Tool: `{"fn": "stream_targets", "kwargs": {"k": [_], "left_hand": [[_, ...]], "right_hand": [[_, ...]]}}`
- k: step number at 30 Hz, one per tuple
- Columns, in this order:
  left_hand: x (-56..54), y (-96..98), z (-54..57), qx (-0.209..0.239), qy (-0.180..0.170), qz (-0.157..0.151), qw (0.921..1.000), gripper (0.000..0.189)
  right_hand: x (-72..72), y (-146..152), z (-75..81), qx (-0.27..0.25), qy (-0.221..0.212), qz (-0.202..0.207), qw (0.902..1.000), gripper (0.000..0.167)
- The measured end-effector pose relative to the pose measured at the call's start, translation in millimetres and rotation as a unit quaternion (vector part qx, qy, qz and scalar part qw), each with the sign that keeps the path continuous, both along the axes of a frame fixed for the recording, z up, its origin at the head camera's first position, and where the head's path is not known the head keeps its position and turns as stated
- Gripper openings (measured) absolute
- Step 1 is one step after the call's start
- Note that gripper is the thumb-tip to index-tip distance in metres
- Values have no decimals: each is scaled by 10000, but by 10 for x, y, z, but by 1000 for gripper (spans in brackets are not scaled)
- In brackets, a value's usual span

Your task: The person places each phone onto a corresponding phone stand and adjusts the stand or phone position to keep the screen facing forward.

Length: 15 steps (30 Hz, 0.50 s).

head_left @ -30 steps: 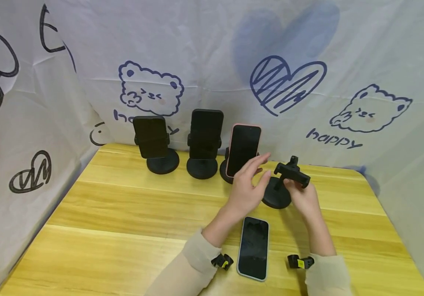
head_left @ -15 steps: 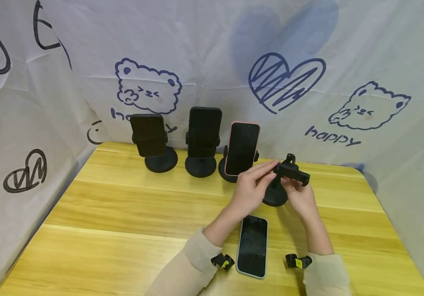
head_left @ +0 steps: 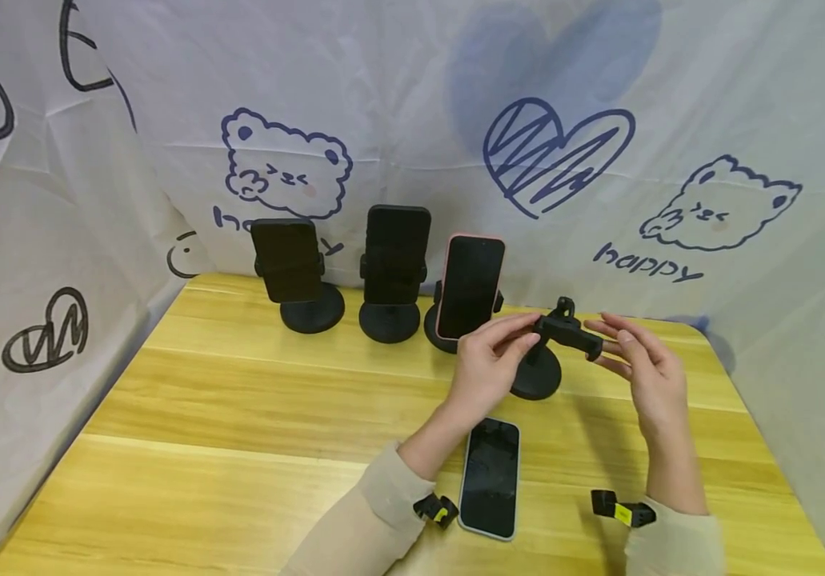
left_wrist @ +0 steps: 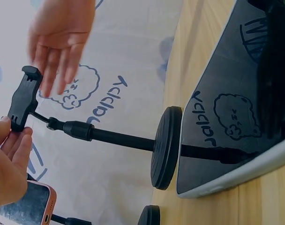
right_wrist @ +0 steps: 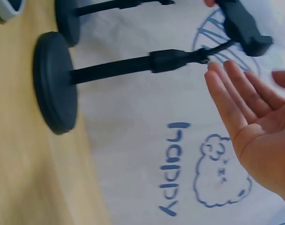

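A black phone stand (head_left: 536, 376) stands on the table, its clamp (head_left: 569, 333) tilted at the top of a thin pole. My left hand (head_left: 484, 364) pinches the clamp's left end between thumb and fingers, as the left wrist view also shows at the clamp (left_wrist: 24, 101). At the other end, my right hand (head_left: 657, 380) is held with fingers extended close to the clamp. In the right wrist view that hand (right_wrist: 262, 124) has its palm turned up and nothing in its grasp. A phone with a pale edge (head_left: 490, 480) lies face up between the forearms.
Three more stands hold upright phones along the back: a black phone (head_left: 286, 260) at left, another black phone (head_left: 397, 254) in the middle, and a pink-cased phone (head_left: 470, 286) beside my left hand. A white printed cloth (head_left: 412, 96) hangs behind the wooden table (head_left: 239, 416).
My left hand has moved in from beside the stand and taken hold of the clamp's left end. The right hand has let go beneath the clamp and shifted right, its fingers straightening.
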State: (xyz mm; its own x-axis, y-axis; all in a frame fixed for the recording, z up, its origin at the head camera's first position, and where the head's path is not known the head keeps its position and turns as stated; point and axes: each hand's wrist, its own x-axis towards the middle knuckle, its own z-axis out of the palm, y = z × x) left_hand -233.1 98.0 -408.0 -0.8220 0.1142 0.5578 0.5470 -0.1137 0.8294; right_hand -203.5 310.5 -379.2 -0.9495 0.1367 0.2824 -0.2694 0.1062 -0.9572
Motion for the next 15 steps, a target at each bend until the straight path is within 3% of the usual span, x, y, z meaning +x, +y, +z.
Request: {"fn": "stream_targets", "kwargs": {"k": [4, 9, 15], "left_hand": [[-2, 28, -9, 17, -2, 118, 9999, 30], [-13, 43, -21, -46, 70, 204, 9998, 29], [-30, 54, -7, -145, 261, 304, 9991, 27]], "right_hand": [[72, 11, 65, 853, 317, 109, 9958, 36], [112, -9, 90, 2221, 608, -147, 9730, 43], [114, -12, 99, 2496, 716, -358, 9650, 41]]}}
